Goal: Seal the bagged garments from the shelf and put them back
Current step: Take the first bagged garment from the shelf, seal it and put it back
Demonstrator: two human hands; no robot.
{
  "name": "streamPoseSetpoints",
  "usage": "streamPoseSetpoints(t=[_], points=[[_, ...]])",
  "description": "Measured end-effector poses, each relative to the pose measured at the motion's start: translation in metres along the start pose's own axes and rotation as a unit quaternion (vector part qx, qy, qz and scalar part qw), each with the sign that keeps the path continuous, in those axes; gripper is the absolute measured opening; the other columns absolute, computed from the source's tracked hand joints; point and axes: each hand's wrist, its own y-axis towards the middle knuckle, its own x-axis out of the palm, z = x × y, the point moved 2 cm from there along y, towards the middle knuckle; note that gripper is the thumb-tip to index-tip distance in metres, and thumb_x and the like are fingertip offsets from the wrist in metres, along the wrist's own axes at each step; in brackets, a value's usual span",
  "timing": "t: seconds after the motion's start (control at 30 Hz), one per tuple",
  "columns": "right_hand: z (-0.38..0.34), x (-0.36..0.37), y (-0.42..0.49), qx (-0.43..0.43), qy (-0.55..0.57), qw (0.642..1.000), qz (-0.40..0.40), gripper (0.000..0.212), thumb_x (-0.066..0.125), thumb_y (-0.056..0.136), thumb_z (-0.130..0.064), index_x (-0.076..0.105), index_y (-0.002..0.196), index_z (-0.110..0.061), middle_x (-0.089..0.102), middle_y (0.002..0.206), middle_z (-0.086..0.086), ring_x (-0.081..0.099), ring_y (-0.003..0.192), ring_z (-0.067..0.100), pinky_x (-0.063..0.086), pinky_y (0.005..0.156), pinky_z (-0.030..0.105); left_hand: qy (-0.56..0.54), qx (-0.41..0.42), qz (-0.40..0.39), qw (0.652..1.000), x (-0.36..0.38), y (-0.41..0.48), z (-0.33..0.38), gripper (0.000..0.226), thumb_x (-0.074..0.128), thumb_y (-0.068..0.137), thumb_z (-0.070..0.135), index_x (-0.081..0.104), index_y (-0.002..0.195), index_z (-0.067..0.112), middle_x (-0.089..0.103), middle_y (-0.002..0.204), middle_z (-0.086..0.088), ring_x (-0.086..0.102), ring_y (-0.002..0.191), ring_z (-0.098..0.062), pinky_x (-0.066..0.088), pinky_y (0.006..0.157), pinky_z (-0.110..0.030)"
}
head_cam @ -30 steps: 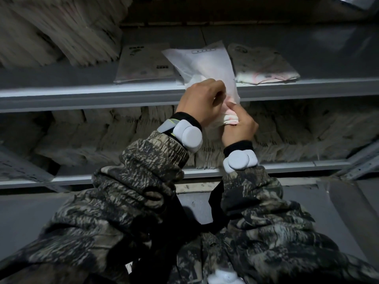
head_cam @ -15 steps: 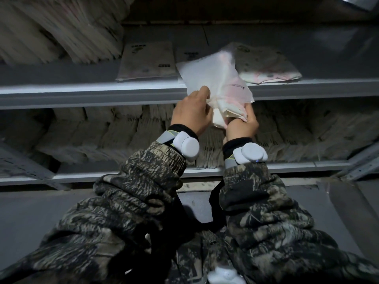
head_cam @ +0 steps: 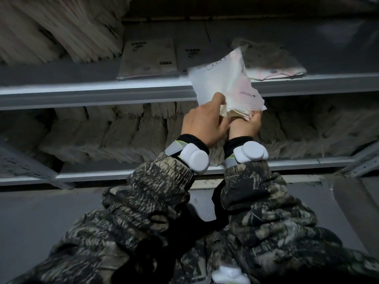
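Observation:
A translucent plastic bag with a pale pink-and-cream garment inside stands tilted in front of the grey shelf's front edge. My left hand pinches the bag's lower left side with thumb and fingers. My right hand grips the bunched lower end from below, where the garment sticks out. Both hands touch each other under the bag. Two flat bagged garments lie on the shelf to the left, and another lies behind the held bag to the right.
Dense stacks of bagged garments fill the upper left of the shelf. More packed rows stand on the lower shelf behind my hands. A grey metal bracket juts in at the right. Camouflage sleeves cover the lower view.
The bag has swung to the right and upward, its flat side now facing me. Both hands shifted right with it, and my left hand opened from a cupped hold into a pinch.

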Motion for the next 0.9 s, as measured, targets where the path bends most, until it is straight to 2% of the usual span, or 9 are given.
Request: streamPoseSetpoints(t=[0.07,0.17,0.23,0.33,0.5,0.6,0.7,0.8,0.9], points=[[0.002,0.0,-0.003,0.005,-0.024,1.0,-0.008,0.051,0.048,0.082,0.015,0.053,0.127,-0.008,0.065,0.113,0.01,0.066,0.092,0.014,0.054,0.07,0.012,0.006,-0.015,0.003,1.0,0.001,0.003,-0.003,0.03,0.049,0.085,0.038,0.041,0.109,0.021,0.068,0.081,-0.004,0.061,0.073,-0.038,0.051,0.063,-0.044],[0.001,-0.001,-0.004,0.019,-0.062,0.998,-0.019,0.055,0.046,0.073,0.007,0.057,0.124,-0.009,0.068,0.11,0.009,0.065,0.094,0.022,0.055,0.073,0.023,0.002,-0.018,0.006,1.0,0.004,0.004,-0.004,0.029,0.046,0.084,0.036,0.039,0.108,0.02,0.067,0.079,-0.005,0.06,0.071,-0.039,0.051,0.062,-0.045],[0.0,-0.002,-0.003,0.023,-0.075,0.997,-0.022,0.057,0.048,0.067,0.004,0.057,0.123,-0.006,0.068,0.11,0.01,0.064,0.094,0.021,0.053,0.072,0.022,-0.004,-0.021,0.002,1.0,0.006,0.003,-0.004,0.029,0.046,0.084,0.033,0.038,0.108,0.02,0.067,0.078,-0.006,0.06,0.07,-0.039,0.051,0.062,-0.045],[-0.003,-0.002,-0.004,0.006,-0.079,0.996,-0.043,0.051,0.057,0.07,0.007,0.058,0.12,-0.003,0.066,0.102,0.004,0.063,0.089,0.016,0.05,0.061,0.007,-0.014,-0.032,0.002,0.999,0.008,0.002,-0.006,0.028,0.048,0.083,0.028,0.039,0.107,0.019,0.065,0.077,-0.006,0.06,0.07,-0.038,0.05,0.061,-0.043],[-0.001,-0.001,-0.004,0.023,-0.112,0.993,-0.04,0.03,0.057,0.077,0.006,0.064,0.105,-0.004,0.065,0.088,0.003,0.063,0.082,0.019,0.052,0.073,0.026,-0.002,-0.035,0.02,0.999,-0.003,0.001,-0.005,0.028,0.049,0.081,0.025,0.043,0.107,0.017,0.066,0.079,-0.006,0.059,0.072,-0.038,0.048,0.061,-0.042],[0.001,0.001,0.002,0.025,-0.117,0.992,-0.03,0.029,0.056,0.08,0.004,0.066,0.105,-0.009,0.066,0.091,0.001,0.064,0.086,0.017,0.053,0.078,0.027,-0.005,-0.027,0.005,1.0,-0.005,0.0,-0.001,0.028,0.047,0.079,0.025,0.043,0.106,0.017,0.066,0.079,-0.006,0.058,0.07,-0.037,0.049,0.062,-0.043],[-0.001,0.002,0.005,0.028,-0.092,0.995,-0.022,0.027,0.063,0.08,-0.008,0.067,0.107,-0.008,0.069,0.096,0.005,0.066,0.088,0.02,0.054,0.082,0.032,-0.01,-0.02,-0.013,1.0,0.001,-0.003,0.0,0.028,0.042,0.077,0.027,0.042,0.104,0.018,0.065,0.077,-0.005,0.058,0.069,-0.037,0.049,0.061,-0.043],[-0.005,0.0,0.005,0.049,-0.06,0.997,-0.017,0.022,0.065,0.08,-0.018,0.066,0.1,-0.008,0.065,0.094,0.007,0.061,0.085,0.021,0.049,0.078,0.03,0.001,-0.012,-0.025,1.0,0.006,-0.007,-0.001,0.03,0.043,0.076,0.027,0.042,0.105,0.021,0.065,0.078,-0.005,0.058,0.069,-0.038,0.049,0.06,-0.043],[-0.006,-0.005,0.006,0.09,-0.094,0.991,-0.02,0.023,0.06,0.089,-0.012,0.062,0.109,-0.002,0.065,0.101,0.012,0.058,0.087,0.02,0.047,0.077,0.026,-0.004,-0.013,-0.028,1.0,0.007,-0.01,-0.003,0.026,0.047,0.078,0.028,0.044,0.104,0.022,0.066,0.079,-0.002,0.059,0.071,-0.037,0.05,0.062,-0.042]])
